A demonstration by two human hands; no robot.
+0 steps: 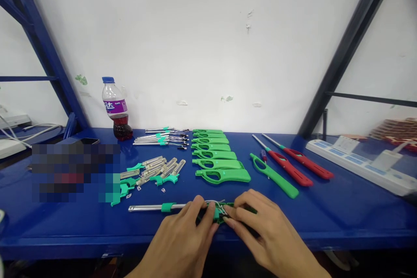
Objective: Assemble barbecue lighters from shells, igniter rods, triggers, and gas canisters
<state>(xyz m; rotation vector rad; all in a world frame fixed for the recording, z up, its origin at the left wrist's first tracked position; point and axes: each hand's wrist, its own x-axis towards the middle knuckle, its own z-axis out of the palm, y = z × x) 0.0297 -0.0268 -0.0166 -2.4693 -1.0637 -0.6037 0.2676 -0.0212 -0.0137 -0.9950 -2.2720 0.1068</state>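
A partly built green lighter point(169, 207) lies along the near edge of the blue table point(342, 213); its metal tube points left and thin wires show at its middle. My left hand point(187, 236) pinches the lighter's body from the left. From the right, my right hand point(260, 232) pinches the green handle half, fingertips almost meeting the left hand's. Both hands are closed on it.
Behind the hands lie a row of green handle shells point(213, 156), metal tubes with wires point(163, 137), green-capped gas cartridges point(153, 171), one green point(275, 177) and two red finished lighters point(298, 163), a small screwdriver, a drink bottle point(115, 108) and a white power strip point(361, 165).
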